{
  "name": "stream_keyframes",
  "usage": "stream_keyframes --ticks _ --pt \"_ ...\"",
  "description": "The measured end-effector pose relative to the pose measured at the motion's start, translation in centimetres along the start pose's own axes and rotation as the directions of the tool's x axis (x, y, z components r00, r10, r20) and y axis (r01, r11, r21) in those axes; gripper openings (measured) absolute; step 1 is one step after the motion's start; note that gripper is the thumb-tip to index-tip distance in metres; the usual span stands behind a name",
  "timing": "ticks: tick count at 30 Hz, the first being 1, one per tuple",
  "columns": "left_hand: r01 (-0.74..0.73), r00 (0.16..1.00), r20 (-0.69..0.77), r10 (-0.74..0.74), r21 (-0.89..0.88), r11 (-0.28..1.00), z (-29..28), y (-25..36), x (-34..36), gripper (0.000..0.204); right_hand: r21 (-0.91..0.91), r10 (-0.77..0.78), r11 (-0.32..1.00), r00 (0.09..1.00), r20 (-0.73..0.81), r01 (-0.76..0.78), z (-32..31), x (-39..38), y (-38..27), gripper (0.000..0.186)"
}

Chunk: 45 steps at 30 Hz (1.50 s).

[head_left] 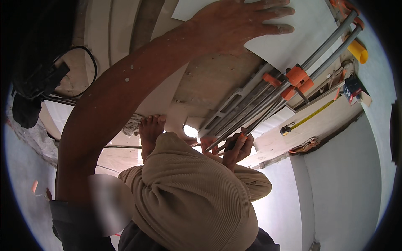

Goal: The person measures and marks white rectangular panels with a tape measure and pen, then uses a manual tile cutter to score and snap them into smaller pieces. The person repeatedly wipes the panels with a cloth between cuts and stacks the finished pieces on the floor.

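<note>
Left hand (228, 25) flat on far white tile (312, 35), fingers (272, 29) spread, right hand (238, 151) grasping tile cutter (298, 78) handle (244, 136)

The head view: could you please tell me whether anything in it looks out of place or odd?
The tape measure stands out: its yellow blade is pulled out rather than wound in. Below it in the picture, a crumpled brown scrap looks like litter. I see no clear spill.
</note>
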<state>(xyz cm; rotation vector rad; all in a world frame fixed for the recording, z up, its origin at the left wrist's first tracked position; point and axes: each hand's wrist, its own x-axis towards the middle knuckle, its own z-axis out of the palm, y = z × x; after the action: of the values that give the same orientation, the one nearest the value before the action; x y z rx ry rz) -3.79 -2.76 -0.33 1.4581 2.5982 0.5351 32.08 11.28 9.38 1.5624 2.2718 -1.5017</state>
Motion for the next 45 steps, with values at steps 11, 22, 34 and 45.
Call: stream_keyframes --ticks 11,22,34,45 --pt "-0.007 0.998 0.066 0.008 -0.011 1.000 -0.1 -0.1 0.4 0.098 -0.032 0.016 0.999 0.999 0.049 -0.014 -0.7 0.2 -0.1 0.043" --pt "0.145 0.972 0.184 -0.144 0.009 0.989 -1.4 1.2 1.5 0.121 -0.331 0.119 0.940 0.989 0.084 -0.085 -0.6 0.5 -2.8 0.049" --pt "0.162 0.940 0.302 -0.156 0.003 0.987 -3.4 2.1 2.8 0.121 -0.571 0.249 0.811 0.957 0.148 -0.123 1.7 6.6 -11.5 0.036" --pt "0.170 0.955 0.258 -0.149 -0.060 0.984 -3.6 2.2 2.7 0.115 -0.561 0.040 0.827 0.994 0.106 0.026 5.4 13.1 -16.0 0.035"
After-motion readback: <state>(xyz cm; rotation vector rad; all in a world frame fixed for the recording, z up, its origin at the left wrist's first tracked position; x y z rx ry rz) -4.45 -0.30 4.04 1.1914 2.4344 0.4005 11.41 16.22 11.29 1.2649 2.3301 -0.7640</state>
